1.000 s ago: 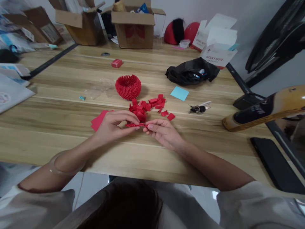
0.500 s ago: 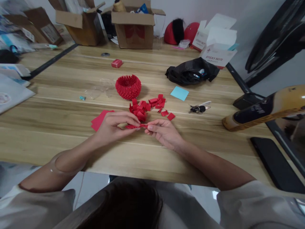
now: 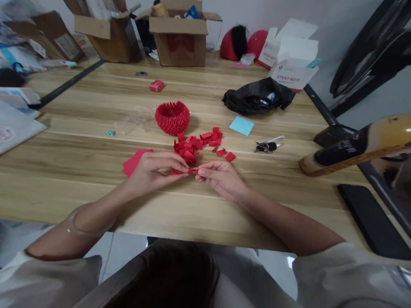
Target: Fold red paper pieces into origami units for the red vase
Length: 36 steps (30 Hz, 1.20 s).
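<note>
Between my two hands is a narrow strip of folded red paper (image 3: 192, 170), low over the wooden table. My left hand (image 3: 157, 169) pinches its left part between thumb and fingers. At its right end, the thumb and forefinger of my right hand (image 3: 221, 179) are closed on it. Just beyond my fingers lies a heap of small folded red paper pieces (image 3: 188, 149), with more scattered to the right. Behind the heap stands a round red bowl (image 3: 172, 119) built of many folded paper pieces. Red paper sheets (image 3: 136, 161) lie partly under my left hand.
A blue sticky note (image 3: 242, 125), keys (image 3: 268, 146) and a black plastic bag (image 3: 258, 96) lie to the right. Nearer the right edge are a yellow bottle (image 3: 356, 149) and a black phone (image 3: 374, 220). Cardboard boxes (image 3: 180, 45) line the back, with a small red box (image 3: 156, 86) in front.
Both hands stay almost in place, still pinching the red paper. The whole view has shifted very slightly; nothing else has visibly moved.
</note>
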Available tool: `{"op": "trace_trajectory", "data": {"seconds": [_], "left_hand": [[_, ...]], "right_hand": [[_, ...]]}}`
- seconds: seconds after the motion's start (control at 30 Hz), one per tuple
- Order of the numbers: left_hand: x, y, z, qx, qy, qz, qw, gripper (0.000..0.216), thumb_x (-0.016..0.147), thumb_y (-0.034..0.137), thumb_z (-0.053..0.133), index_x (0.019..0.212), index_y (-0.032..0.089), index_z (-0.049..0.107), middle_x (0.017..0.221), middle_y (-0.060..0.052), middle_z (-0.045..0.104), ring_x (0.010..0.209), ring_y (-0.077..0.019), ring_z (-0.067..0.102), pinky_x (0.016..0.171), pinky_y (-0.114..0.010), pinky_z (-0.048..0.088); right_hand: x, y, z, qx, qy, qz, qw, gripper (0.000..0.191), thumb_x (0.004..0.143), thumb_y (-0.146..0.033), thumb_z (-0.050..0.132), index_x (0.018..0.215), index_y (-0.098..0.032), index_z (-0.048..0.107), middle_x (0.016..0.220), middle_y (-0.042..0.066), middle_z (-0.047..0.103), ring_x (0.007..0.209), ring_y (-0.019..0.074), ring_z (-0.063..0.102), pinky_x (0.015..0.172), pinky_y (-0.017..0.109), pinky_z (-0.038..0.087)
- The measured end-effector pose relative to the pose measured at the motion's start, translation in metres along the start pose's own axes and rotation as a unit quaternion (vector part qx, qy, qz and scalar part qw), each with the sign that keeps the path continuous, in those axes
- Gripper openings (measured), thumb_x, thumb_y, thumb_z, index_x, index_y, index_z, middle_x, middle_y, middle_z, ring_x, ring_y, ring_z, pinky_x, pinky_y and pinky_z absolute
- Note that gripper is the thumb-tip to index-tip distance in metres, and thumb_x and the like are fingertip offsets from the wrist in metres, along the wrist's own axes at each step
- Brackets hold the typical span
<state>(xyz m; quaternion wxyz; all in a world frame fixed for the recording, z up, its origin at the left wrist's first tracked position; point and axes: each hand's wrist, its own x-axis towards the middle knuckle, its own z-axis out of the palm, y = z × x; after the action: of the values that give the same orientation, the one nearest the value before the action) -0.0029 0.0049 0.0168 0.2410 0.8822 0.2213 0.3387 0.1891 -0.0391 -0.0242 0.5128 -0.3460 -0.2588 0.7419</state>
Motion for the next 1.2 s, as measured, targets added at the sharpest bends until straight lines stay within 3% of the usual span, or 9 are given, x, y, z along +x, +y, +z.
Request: {"op": "trace_trajectory", "data": {"seconds": [0.7, 0.97, 1.2], "left_hand": [[0.0, -0.001, -0.007, -0.017, -0.097, 0.048, 0.994, 0.01, 0.081, 0.012, 0.062, 0.088, 0.015, 0.068, 0.087, -0.009, 0.071, 0.08, -0.0148, 0.067, 0.069, -0.022, 0.053], [0.0, 0.003, -0.002, 0.008, -0.075, -0.003, 0.997, 0.009, 0.082, 0.019, 0.061, 0.085, 0.021, 0.069, 0.083, -0.005, 0.073, 0.075, -0.0137, 0.067, 0.068, -0.021, 0.052], [-0.003, 0.001, 0.002, 0.01, -0.051, -0.022, 0.998, 0.007, 0.081, 0.021, 0.063, 0.084, 0.019, 0.069, 0.081, -0.005, 0.073, 0.072, -0.0139, 0.067, 0.065, -0.021, 0.052]], "right_hand": [[0.001, 0.005, -0.006, -0.089, -0.014, -0.027, 0.996, 0.021, 0.052, -0.028, 0.083, 0.066, -0.017, 0.071, 0.061, 0.001, 0.07, 0.059, 0.011, 0.065, 0.065, 0.027, 0.051], [0.003, 0.005, -0.012, -0.171, -0.032, -0.053, 0.983, 0.018, 0.059, -0.028, 0.08, 0.069, -0.017, 0.071, 0.063, 0.001, 0.071, 0.06, 0.0114, 0.065, 0.064, 0.026, 0.052], [0.001, 0.003, -0.008, -0.112, -0.025, -0.025, 0.993, 0.019, 0.057, -0.027, 0.081, 0.068, -0.016, 0.07, 0.062, 0.001, 0.071, 0.058, 0.0114, 0.066, 0.063, 0.026, 0.052]]}}
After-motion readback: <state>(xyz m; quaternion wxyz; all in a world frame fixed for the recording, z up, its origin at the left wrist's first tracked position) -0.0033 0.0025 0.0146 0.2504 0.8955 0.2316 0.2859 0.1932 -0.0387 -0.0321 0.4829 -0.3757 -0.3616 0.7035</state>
